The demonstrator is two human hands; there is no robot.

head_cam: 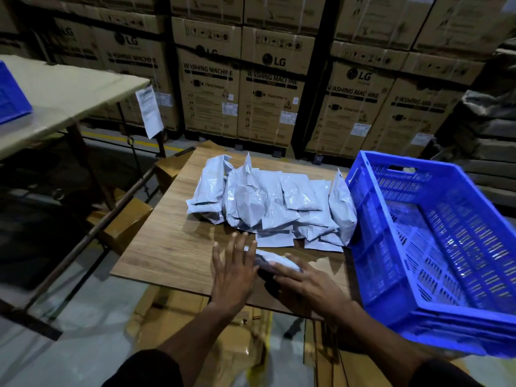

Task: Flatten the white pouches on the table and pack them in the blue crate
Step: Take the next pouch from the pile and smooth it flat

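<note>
A heap of several white pouches (268, 202) lies across the middle and far part of the wooden table (167, 247). One white pouch (272, 259) lies apart at the near edge, between my hands. My left hand (233, 272) is flat with spread, straight fingers, touching the pouch's left end. My right hand (304, 277) lies on the pouch's right part with straight fingers pressing down. The blue crate (435, 241) stands tilted at the table's right side; it looks bare inside.
Stacked cardboard washing-machine boxes (268, 88) form a wall behind the table. A beige table (64, 93) with another blue crate (11, 93) stands at the left. Cardboard pieces (122, 224) lie under and beside the wooden table.
</note>
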